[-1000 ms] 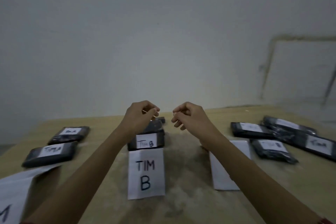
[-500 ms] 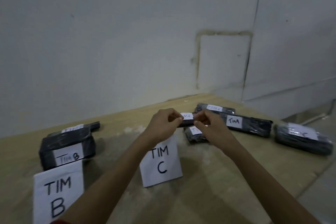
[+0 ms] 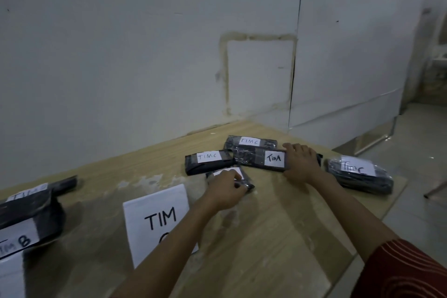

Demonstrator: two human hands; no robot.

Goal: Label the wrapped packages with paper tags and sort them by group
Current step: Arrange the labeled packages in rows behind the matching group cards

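Note:
Several black wrapped packages with white paper tags lie on the wooden table. My left hand grips a small package whose tag it partly hides. My right hand wraps round the right end of a long package tagged TIM A. Two packages tagged TIM C lie just behind and left of it. Another TIM C package sits alone near the table's right corner. A large paper sheet reading TIM C lies in front, partly under my left forearm.
At the left, stacked black packages tagged TIM B sit above another white sheet. A white wall rises right behind the table. The table ends at the right, with grey floor beyond.
The view has swung right from the TIM B group to the TIM C end. My hands were pinching a small tag half a second ago; now each grasps a package on the table.

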